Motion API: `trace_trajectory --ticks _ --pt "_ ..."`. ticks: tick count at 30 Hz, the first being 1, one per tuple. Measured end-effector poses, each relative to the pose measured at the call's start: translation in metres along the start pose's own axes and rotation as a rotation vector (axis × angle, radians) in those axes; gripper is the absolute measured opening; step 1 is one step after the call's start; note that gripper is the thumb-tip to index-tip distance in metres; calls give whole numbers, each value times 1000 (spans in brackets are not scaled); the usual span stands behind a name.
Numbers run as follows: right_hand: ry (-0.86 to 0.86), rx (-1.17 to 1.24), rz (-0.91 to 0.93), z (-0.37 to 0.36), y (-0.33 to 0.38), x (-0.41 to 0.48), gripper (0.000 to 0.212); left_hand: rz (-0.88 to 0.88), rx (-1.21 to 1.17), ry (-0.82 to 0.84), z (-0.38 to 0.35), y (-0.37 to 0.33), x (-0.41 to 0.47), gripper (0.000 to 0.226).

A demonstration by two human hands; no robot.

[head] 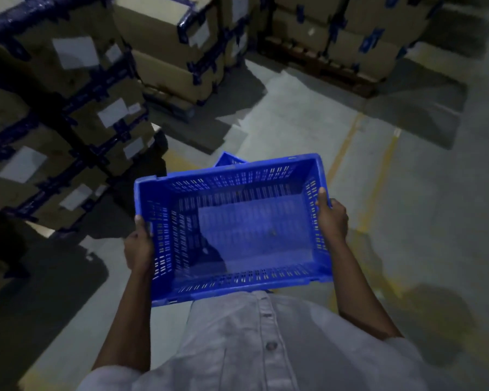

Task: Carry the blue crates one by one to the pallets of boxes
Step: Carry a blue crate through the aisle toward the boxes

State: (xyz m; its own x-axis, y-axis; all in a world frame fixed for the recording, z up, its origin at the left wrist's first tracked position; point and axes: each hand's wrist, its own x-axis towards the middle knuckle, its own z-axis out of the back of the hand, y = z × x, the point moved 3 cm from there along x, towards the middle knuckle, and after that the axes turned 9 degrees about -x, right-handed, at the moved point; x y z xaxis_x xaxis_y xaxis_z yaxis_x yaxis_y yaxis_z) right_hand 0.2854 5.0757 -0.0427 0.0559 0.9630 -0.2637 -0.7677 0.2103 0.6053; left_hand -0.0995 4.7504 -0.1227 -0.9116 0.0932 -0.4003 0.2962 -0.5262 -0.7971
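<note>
I hold an empty blue crate [237, 230] with slotted walls level in front of my chest, above the floor. My left hand [139, 246] grips its left wall, thumb over the rim. My right hand [332, 218] grips its right wall the same way. A corner of a second blue crate [228, 159] shows just beyond the far rim, down on the floor. Stacks of cardboard boxes [68, 108] with blue tape and white labels rise at the left. More boxes on a wooden pallet [322, 63] stand at the far right.
Another stack of taped boxes [178, 52] stands at the far middle. The grey concrete floor [294, 119] carries two yellow lines [378, 179] running away on the right. Shadows lie across the floor between the stacks.
</note>
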Motion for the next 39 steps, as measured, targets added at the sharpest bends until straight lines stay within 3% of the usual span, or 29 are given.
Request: trace_trajectory --ticks 7,12,21,26,39 --pt "122 -107 90 -33 81 119 75 228 -56 -104 -52 -4 14 104" --pt "286 -224 205 -95 126 191 78 396 -80 -215 -79 24 3 104" --pt "543 -414 396 -203 166 299 78 551 -89 -432 -151 33 -18 104" --pt "608 -466 474 -257 174 339 71 590 -56 -492 -189 53 -7 97" --pt "572 -464 562 -390 141 405 74 513 -121 -530 -253 123 68 96"
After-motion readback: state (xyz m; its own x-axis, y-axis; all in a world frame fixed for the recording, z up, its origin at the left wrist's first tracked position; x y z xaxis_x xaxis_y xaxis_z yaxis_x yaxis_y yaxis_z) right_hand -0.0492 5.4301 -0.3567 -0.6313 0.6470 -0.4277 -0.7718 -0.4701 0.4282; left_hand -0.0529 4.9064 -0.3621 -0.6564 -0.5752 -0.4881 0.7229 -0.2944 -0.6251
